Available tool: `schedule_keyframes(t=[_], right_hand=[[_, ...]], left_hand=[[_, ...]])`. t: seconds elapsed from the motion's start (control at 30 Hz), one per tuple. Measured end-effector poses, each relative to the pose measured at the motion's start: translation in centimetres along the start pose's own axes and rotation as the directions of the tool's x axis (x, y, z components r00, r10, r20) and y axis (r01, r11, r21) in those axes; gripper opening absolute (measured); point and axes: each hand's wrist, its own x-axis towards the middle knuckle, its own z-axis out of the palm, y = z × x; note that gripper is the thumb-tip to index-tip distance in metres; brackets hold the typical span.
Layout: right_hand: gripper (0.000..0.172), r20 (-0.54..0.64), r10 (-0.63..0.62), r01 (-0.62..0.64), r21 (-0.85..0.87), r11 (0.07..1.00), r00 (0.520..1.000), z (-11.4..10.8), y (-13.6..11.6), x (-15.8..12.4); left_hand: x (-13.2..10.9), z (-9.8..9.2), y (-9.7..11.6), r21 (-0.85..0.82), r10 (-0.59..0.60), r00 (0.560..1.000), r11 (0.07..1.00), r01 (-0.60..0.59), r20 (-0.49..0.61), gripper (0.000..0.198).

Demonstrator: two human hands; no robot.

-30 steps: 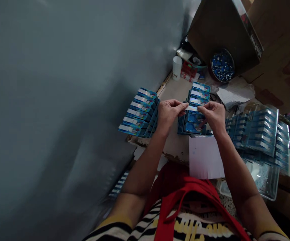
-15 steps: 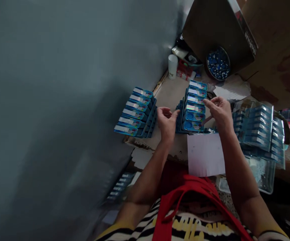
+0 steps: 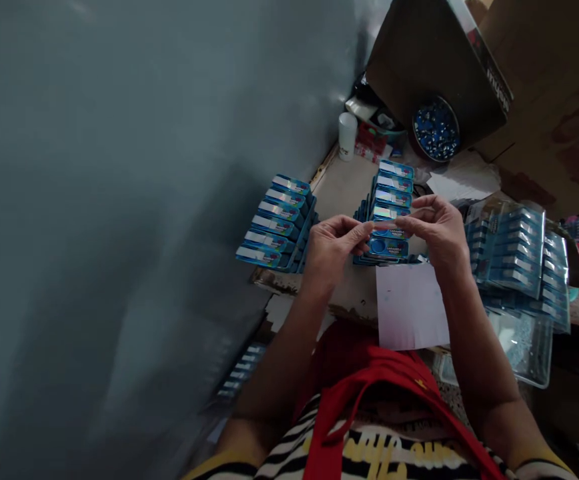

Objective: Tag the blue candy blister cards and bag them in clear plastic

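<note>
At the left, a row of glossy blue oblong packs topped with whitish strips [image 3: 275, 223] stood beside the grey-blue wall [image 3: 144, 147]. To its right, the left hand [image 3: 330, 253] pinched one end of a short, thin, pale strip [image 3: 385, 227]. The strip stretched left to right over a second row of blue oblong packs [image 3: 393, 182] on the pale bench [image 3: 337, 190], its long axis running roughly along each pack's length and across the row, which led away from the person. Whether it touched a pack could not be told, and neither hand was clearly nearer. The right hand [image 3: 439, 233] pinched the other end, near clear plastic-wrapped blue packs [image 3: 517, 250] farther right.
</note>
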Motion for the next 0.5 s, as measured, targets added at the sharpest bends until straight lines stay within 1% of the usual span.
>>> schedule_keyframes(t=[0.1,0.17,0.23,0.37,0.5], right_hand=[[0.051,-0.097,-0.025,0.021,-0.051,0.998,0.995,0.4,0.9,-0.7],[0.045,-0.13,-0.042,0.029,-0.104,0.994,0.991,0.9,1.5,-0.8],[0.039,-0.145,-0.056,0.032,-0.161,0.986,0.988,1.2,1.9,-0.8],[0.03,-0.144,-0.09,0.049,-0.27,0.962,0.985,1.5,2.7,-0.7],[0.025,-0.134,-0.127,0.074,-0.341,0.937,0.983,1.7,3.2,-0.7]], left_hand=[[1.4,-1.4,0.8,0.141,0.015,0.994,0.99,-0.03,0.105,0.042],[2.4,-1.8,1.1,0.219,0.007,0.989,0.975,-0.04,0.15,0.042],[3.3,-2.0,1.0,0.268,-0.029,0.983,0.963,-0.02,0.179,0.044],[4.2,-2.2,0.5,0.299,-0.116,0.97,0.953,0.048,0.213,0.045],[4.1,-2.3,0.2,0.274,-0.153,0.964,0.957,0.091,0.217,0.046]])
